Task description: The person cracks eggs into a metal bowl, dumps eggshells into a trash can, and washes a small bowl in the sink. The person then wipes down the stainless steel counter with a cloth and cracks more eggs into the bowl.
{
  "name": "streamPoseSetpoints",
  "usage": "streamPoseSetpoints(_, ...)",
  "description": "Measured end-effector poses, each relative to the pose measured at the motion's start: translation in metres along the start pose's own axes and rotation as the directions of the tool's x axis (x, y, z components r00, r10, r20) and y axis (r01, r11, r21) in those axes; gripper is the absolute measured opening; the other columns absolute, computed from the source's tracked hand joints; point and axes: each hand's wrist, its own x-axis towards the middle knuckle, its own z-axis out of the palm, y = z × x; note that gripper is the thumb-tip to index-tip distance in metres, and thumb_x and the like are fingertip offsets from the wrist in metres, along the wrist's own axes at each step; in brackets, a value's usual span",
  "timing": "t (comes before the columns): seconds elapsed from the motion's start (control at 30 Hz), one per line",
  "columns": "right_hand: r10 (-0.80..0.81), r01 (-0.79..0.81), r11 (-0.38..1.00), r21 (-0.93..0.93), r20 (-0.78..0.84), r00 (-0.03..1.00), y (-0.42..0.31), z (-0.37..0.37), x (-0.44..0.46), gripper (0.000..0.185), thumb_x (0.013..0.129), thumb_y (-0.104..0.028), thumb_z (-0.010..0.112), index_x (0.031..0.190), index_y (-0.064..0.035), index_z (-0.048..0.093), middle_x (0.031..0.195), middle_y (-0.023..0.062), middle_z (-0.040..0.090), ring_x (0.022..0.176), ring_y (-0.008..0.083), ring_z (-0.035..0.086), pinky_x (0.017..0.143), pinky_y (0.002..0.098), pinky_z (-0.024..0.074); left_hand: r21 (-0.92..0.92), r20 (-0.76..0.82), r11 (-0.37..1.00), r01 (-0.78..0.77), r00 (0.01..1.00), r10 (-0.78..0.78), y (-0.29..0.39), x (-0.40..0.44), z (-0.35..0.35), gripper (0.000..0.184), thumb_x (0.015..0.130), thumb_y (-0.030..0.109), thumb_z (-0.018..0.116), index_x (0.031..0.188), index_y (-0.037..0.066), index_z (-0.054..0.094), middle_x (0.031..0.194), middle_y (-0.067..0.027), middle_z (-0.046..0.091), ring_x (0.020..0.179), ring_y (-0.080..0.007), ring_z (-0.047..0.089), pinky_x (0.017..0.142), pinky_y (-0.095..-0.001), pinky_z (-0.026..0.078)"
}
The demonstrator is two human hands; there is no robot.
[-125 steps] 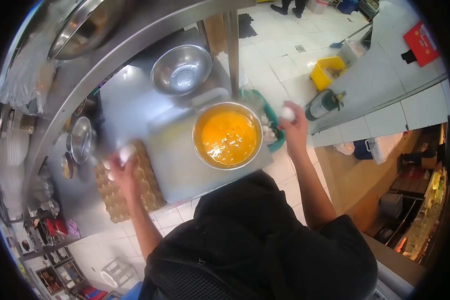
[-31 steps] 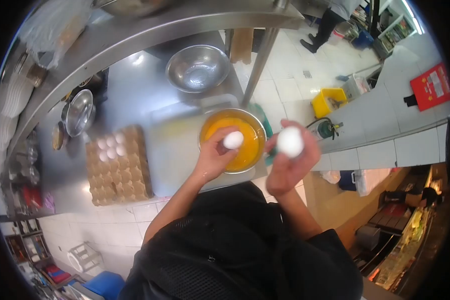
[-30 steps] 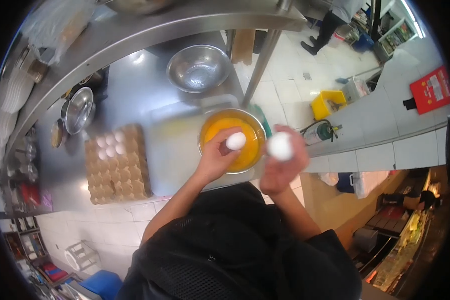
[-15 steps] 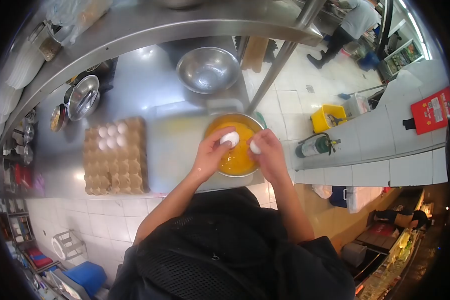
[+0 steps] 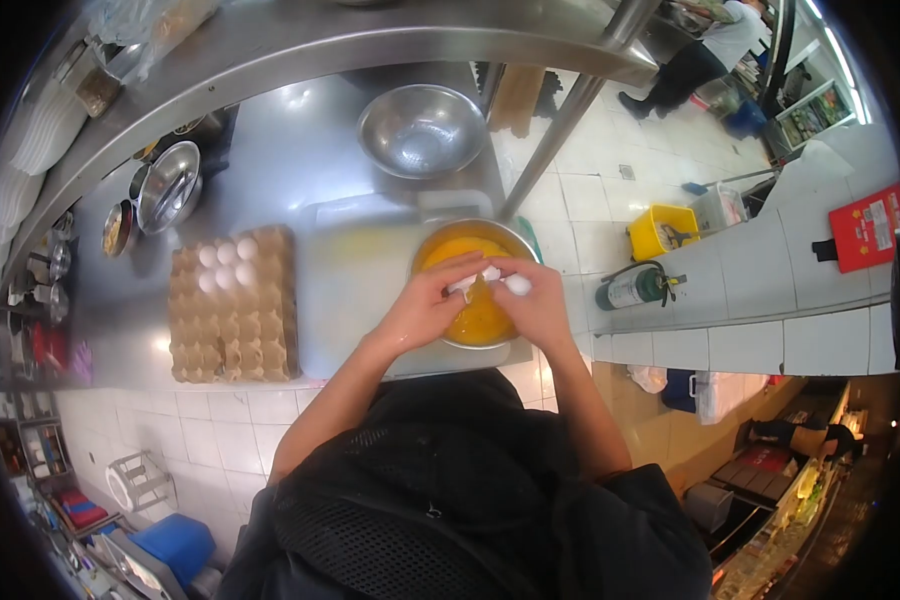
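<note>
Over a steel bowl of yellow-orange egg (image 5: 477, 325), my left hand (image 5: 422, 305) and my right hand (image 5: 538, 305) meet at the fingertips. Between them a white egg (image 5: 462, 287) is broken open, its shell parted, with both hands' fingers on it. A second white egg (image 5: 517, 285) is held in my right hand and looks whole. The bowl stands at the right end of a pale cutting board (image 5: 345, 300). To the left, a brown cardboard tray (image 5: 232, 340) holds several white eggs (image 5: 226, 264) in its back part.
An empty steel bowl (image 5: 422, 130) stands behind the board. More bowls (image 5: 170, 188) are at the back left. A steel shelf (image 5: 370, 45) on a post (image 5: 560, 140) crosses above the table. Beyond are a yellow bucket (image 5: 662, 232), a green-topped cylinder (image 5: 638, 288) and a person (image 5: 705, 60).
My right hand has come in from the right with its egg and now meets my left hand over the bowl. The egg between them, whole before, is now cracked open.
</note>
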Motion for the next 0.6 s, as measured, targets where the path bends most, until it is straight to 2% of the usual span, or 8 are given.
streamPoseSetpoints(0.07, -0.016, 0.017, 1.0, 0.008, -0.035, 0.999, -0.002, -0.001, 0.0, 0.031, 0.079, -0.005, 0.07, 0.109, 0.0019, 0.072, 0.092, 0.0108, 0.072, 0.087, 0.0178, 0.067, 0.083, 0.0297, 0.0522, 0.028, 0.011, 0.998, -0.049, 0.999, 0.048, 0.002, 0.0, -0.001, 0.06, 0.083, -0.01, 0.046, 0.138, 0.008, 0.059, 0.144, -0.0132, 0.055, 0.134, -0.026, 0.052, 0.105, -0.0333, 0.043)
streamPoseSetpoints(0.13, -0.017, 0.017, 1.0, 0.009, -0.029, 0.999, -0.007, -0.003, 0.0, 0.032, 0.079, -0.005, 0.07, 0.11, 0.0017, 0.072, 0.094, 0.0097, 0.071, 0.09, 0.017, 0.066, 0.086, 0.0297, 0.0513, 0.138, 0.037, 0.976, -0.17, 0.985, 0.166, 0.012, 0.001, -0.003, 0.059, 0.083, -0.011, 0.045, 0.137, 0.007, 0.059, 0.144, -0.0156, 0.055, 0.134, -0.0303, 0.052, 0.105, -0.0354, 0.044)
streamPoseSetpoints(0.2, -0.019, 0.019, 1.0, 0.01, -0.026, 0.999, -0.011, -0.004, -0.001, 0.033, 0.079, -0.005, 0.07, 0.111, 0.0016, 0.071, 0.096, 0.0086, 0.071, 0.094, 0.0162, 0.065, 0.088, 0.0297, 0.0504, 0.168, 0.046, 0.971, -0.168, 0.986, 0.162, 0.022, 0.001, -0.004, 0.059, 0.082, -0.011, 0.046, 0.137, 0.007, 0.059, 0.145, -0.0165, 0.054, 0.134, -0.0329, 0.051, 0.106, -0.036, 0.044)
streamPoseSetpoints(0.27, -0.052, 0.051, 0.998, -0.03, -0.013, 0.999, -0.013, -0.002, -0.005, 0.044, 0.077, -0.004, 0.073, 0.121, -0.0014, 0.066, 0.101, 0.0103, 0.069, 0.099, 0.0207, 0.065, 0.09, 0.0319, 0.05, 0.197, 0.055, 0.966, -0.166, 0.986, 0.158, 0.025, 0.002, -0.003, 0.059, 0.082, -0.011, 0.046, 0.137, 0.006, 0.059, 0.145, -0.0173, 0.053, 0.135, -0.0355, 0.05, 0.107, -0.0365, 0.044)
streamPoseSetpoints(0.37, -0.013, 0.013, 1.0, 0.001, 0.004, 1.0, -0.02, 0.003, -0.01, 0.055, 0.076, -0.006, 0.076, 0.129, -0.0035, 0.06, 0.106, 0.0106, 0.066, 0.102, 0.0211, 0.064, 0.092, 0.0327, 0.0494, 0.298, 0.043, 0.934, -0.195, 0.981, 0.191, 0.026, 0.004, -0.003, 0.059, 0.082, -0.011, 0.047, 0.138, 0.005, 0.056, 0.149, -0.0175, 0.048, 0.136, -0.0373, 0.048, 0.11, -0.0379, 0.042)
streamPoseSetpoints(0.43, -0.018, 0.018, 0.999, -0.027, -0.011, 1.0, -0.016, 0.005, -0.012, 0.057, 0.076, -0.007, 0.076, 0.13, -0.0036, 0.059, 0.107, 0.0108, 0.066, 0.102, 0.0215, 0.064, 0.091, 0.033, 0.0495, 0.452, 0.101, 0.861, -0.235, 0.972, 0.213, 0.029, 0.003, -0.004, 0.061, 0.081, -0.011, 0.047, 0.139, 0.003, 0.054, 0.151, -0.0178, 0.045, 0.136, -0.0383, 0.046, 0.112, -0.0395, 0.039)
streamPoseSetpoints(0.6, -0.027, 0.024, 0.998, -0.063, -0.047, 0.999, -0.017, 0.007, -0.015, 0.059, 0.076, -0.008, 0.078, 0.131, -0.0036, 0.057, 0.108, 0.0113, 0.065, 0.102, 0.022, 0.063, 0.091, 0.0331, 0.0495, 0.471, 0.151, 0.853, -0.224, 0.973, 0.172, 0.041, 0.003, -0.008, 0.06, 0.081, -0.011, 0.047, 0.14, 0.001, 0.052, 0.15, -0.0189, 0.044, 0.136, -0.0393, 0.045, 0.112, -0.041, 0.039)
